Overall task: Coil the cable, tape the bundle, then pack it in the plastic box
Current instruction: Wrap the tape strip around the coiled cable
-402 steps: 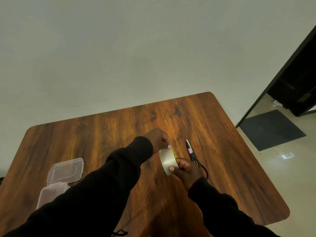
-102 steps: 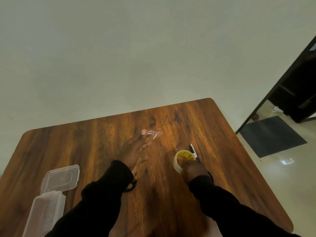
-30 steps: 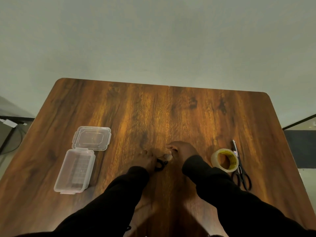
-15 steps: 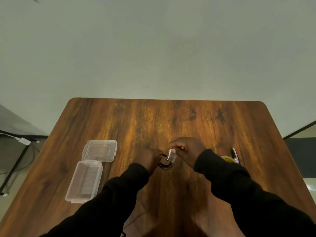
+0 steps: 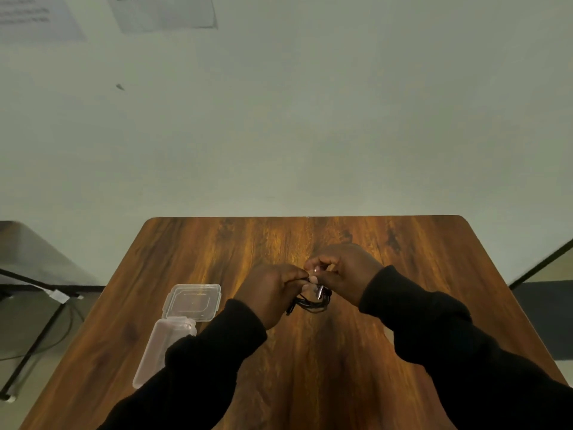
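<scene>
A small coil of black cable (image 5: 311, 303) hangs just above the wooden table (image 5: 310, 367), held between both hands. My left hand (image 5: 271, 290) pinches the coil's left side. My right hand (image 5: 344, 273) grips its top right, fingers pressing a clear strip of tape (image 5: 318, 290) around the bundle. The clear plastic box (image 5: 156, 346) lies open at the table's left, its hinged lid (image 5: 193, 302) flat behind it; my left sleeve covers the box's near end. The tape roll and scissors are hidden behind my right arm.
A pale wall rises behind the table, with papers (image 5: 161, 10) stuck high on it. Left of the table stands a dark metal frame with cables (image 5: 37, 330). A dark mat (image 5: 548, 318) lies on the floor at right.
The view has tilted up, showing more wall. Both hands have lifted the coil slightly and closed in on it; the tape roll and scissors have passed out of sight behind my right arm.
</scene>
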